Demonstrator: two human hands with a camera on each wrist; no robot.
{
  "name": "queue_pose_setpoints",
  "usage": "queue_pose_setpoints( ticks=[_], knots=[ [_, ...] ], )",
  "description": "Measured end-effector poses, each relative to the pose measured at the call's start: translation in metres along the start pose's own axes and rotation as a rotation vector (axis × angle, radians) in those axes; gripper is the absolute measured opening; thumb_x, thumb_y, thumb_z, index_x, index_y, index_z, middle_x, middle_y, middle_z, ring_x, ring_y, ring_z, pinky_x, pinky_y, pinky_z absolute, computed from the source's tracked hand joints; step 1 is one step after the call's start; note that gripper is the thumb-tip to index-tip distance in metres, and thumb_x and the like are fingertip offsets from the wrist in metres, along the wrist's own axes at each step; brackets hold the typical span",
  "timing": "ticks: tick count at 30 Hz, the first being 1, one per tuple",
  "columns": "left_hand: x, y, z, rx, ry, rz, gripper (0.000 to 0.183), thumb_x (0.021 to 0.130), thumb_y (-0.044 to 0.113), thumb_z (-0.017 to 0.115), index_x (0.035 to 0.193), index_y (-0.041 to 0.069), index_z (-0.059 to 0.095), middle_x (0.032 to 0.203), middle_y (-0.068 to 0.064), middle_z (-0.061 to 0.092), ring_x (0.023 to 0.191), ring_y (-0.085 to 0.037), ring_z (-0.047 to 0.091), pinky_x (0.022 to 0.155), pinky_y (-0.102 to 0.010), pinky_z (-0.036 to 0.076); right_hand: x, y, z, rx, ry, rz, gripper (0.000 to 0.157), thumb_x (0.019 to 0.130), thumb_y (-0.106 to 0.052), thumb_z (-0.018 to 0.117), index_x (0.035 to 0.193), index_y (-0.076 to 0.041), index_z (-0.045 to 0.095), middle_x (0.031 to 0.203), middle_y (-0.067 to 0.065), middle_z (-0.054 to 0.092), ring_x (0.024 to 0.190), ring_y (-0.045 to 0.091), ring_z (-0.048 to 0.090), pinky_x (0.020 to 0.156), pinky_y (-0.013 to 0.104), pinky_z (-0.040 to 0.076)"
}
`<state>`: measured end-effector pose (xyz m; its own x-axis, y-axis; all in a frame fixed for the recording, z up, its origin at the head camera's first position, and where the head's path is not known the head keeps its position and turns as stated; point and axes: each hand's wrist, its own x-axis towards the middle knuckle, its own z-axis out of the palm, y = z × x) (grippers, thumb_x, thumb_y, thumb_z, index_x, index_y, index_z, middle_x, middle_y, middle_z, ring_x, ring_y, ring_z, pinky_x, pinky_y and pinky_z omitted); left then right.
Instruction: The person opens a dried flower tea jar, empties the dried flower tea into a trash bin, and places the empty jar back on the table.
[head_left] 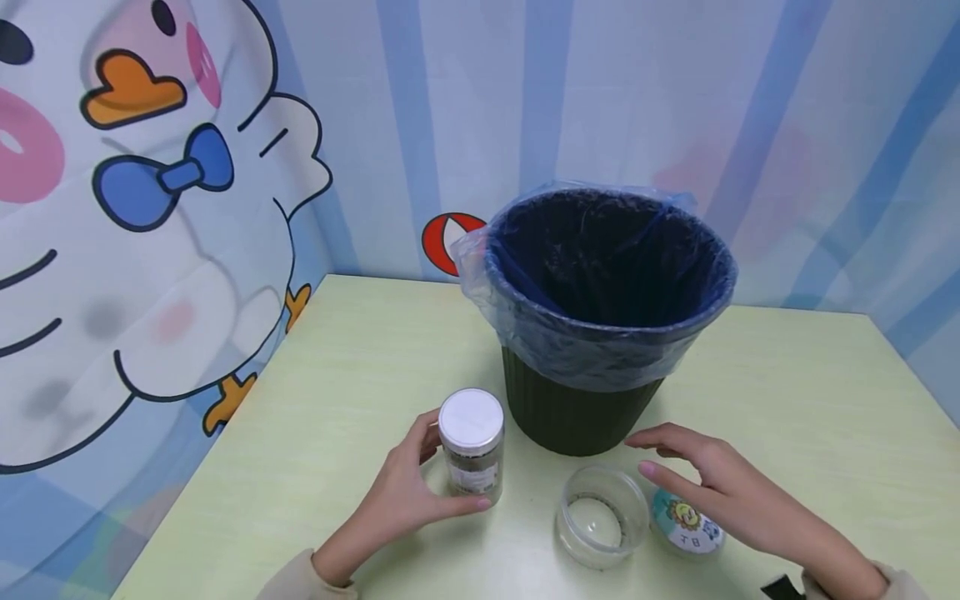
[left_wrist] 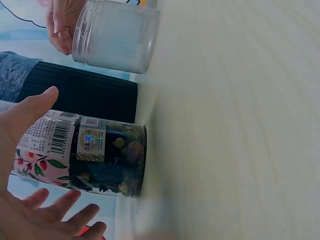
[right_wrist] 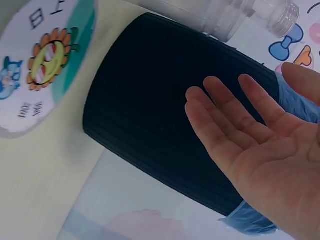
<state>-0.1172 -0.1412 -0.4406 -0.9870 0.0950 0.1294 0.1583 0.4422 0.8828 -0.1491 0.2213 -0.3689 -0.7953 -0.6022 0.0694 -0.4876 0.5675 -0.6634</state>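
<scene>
A clear jar of dark dried contents with yellowish and reddish bits (left_wrist: 110, 155) stands upright with a white-topped lid (head_left: 471, 421); its label shows a barcode and red fruit print. My left hand (head_left: 405, 496) surrounds it loosely, thumb on the near side and fingers spread on the other, not curled onto it. An uncovered clear empty jar (head_left: 602, 521) is to its right. Beside that lies a round lid with a sunflower print (right_wrist: 50, 60). My right hand (head_left: 716, 479) hovers over the lid, palm turned toward the bin, fingers relaxed and holding nothing.
A dark bin (head_left: 581, 408) with a bluish plastic liner (head_left: 592, 354) stands behind the jars on the pale table (head_left: 360, 367). Cloth with blue stripes and a cartoon duck (head_left: 165, 275) hangs along the back and left. A black object (head_left: 782, 588) shows by the right sleeve.
</scene>
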Motion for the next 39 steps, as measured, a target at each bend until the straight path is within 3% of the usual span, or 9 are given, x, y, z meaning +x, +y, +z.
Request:
queue_pose_setpoints(
  ticks=[10, 21, 26, 33, 39],
  knots=[
    [0.009, -0.003, 0.008, -0.08, -0.063, 0.098, 0.103, 0.061, 0.031, 0.097, 0.146, 0.014, 0.042, 0.133, 0.001, 0.057, 0.119, -0.018, 0.059, 0.098, -0.038, 0.049, 0.01, -0.015, 0.0, 0.047, -0.074, -0.048, 0.034, 0.104, -0.031, 0.054, 0.133, -0.014, 0.059, 0.13, -0.004, 0.061, 0.119, 0.014, 0.057, 0.096, 0.035, 0.05],
    [0.014, -0.007, 0.014, -0.107, -0.041, 0.1, 0.081, 0.064, 0.028, 0.095, 0.134, 0.018, 0.055, 0.119, 0.008, 0.065, 0.106, -0.014, 0.064, 0.089, -0.035, 0.053, 0.02, -0.038, -0.001, 0.037, -0.124, -0.087, 0.033, 0.104, -0.035, 0.053, 0.132, -0.017, 0.058, 0.13, -0.006, 0.06, 0.116, 0.013, 0.058, 0.092, 0.034, 0.052],
    [0.015, -0.003, 0.016, -0.073, -0.04, 0.2, 0.077, 0.062, 0.024, 0.096, 0.13, 0.022, 0.06, 0.114, 0.013, 0.068, 0.105, -0.012, 0.065, 0.088, -0.035, 0.053, 0.025, -0.05, -0.001, 0.032, -0.11, -0.115, 0.034, 0.104, -0.034, 0.054, 0.134, -0.018, 0.056, 0.131, -0.005, 0.059, 0.113, 0.012, 0.06, 0.091, 0.033, 0.053],
    [0.016, 0.011, 0.02, -0.03, -0.046, 0.35, 0.072, 0.064, 0.028, 0.096, 0.128, 0.029, 0.062, 0.116, 0.015, 0.067, 0.103, -0.011, 0.064, 0.086, -0.035, 0.053, 0.029, -0.066, 0.0, 0.079, -0.06, -0.132, 0.053, 0.098, -0.038, 0.063, 0.146, -0.025, 0.044, 0.144, -0.001, 0.048, 0.117, 0.013, 0.059, 0.091, 0.033, 0.053],
    [0.015, 0.022, 0.022, 0.074, -0.003, 0.408, 0.073, 0.062, 0.029, 0.095, 0.127, 0.029, 0.063, 0.116, 0.017, 0.066, 0.102, -0.007, 0.064, 0.085, -0.034, 0.054, 0.031, -0.077, 0.004, 0.106, -0.009, -0.251, 0.066, 0.093, -0.032, 0.071, 0.151, -0.025, 0.039, 0.143, -0.003, 0.047, 0.118, 0.011, 0.056, 0.089, 0.031, 0.054]
  ],
)
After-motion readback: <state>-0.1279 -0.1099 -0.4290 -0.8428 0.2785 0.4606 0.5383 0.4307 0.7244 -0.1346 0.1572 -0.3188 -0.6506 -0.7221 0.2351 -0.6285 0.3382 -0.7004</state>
